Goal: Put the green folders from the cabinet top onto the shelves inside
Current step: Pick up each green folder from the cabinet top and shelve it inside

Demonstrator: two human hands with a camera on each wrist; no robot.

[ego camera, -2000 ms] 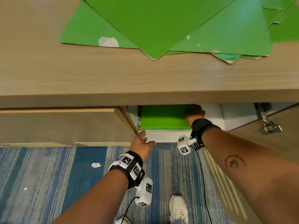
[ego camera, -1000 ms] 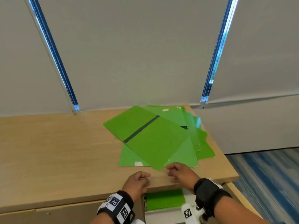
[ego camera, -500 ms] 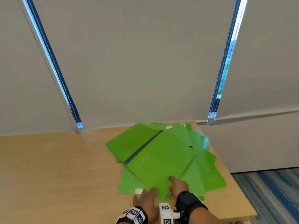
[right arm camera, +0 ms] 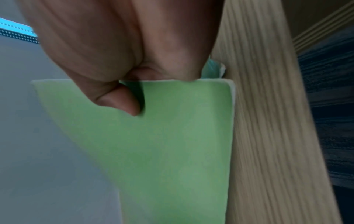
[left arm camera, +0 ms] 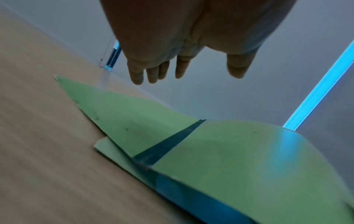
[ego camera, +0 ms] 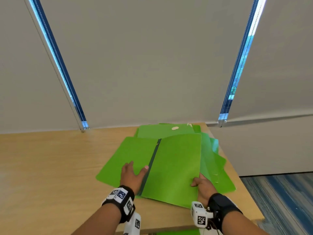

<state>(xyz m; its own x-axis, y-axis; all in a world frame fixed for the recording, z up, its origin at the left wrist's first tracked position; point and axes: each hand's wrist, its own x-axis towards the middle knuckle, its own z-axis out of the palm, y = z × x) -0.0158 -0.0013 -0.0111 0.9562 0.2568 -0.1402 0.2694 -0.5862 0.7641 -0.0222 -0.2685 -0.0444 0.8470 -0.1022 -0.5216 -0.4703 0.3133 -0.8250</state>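
A pile of green folders (ego camera: 211, 160) lies on the wooden cabinet top (ego camera: 42, 167) at its right end. The top folder (ego camera: 176, 167) lies spread open, with a dark spine (ego camera: 152, 163) down its middle. My left hand (ego camera: 133, 173) hovers flat with straight fingers over the folder's left flap (left arm camera: 118, 112). My right hand (ego camera: 201, 184) pinches the right flap's near right edge, thumb on top (right arm camera: 122, 103), and that flap (right arm camera: 172, 144) is lifted and bowed. A strip of another green folder (ego camera: 177, 232) shows inside the cabinet at the bottom edge of the head view.
Grey roller blinds (ego camera: 152, 56) hang behind the cabinet, with bright window gaps (ego camera: 57, 55) between them. A white wall panel (ego camera: 262, 146) stands to the right. Blue striped carpet (ego camera: 279, 200) lies below the cabinet's right end.
Two seconds ago my right hand was at a folder inside the cabinet. Both hands then rose to the pile, turned the open folder square to me, and my right hand took hold of its flap.
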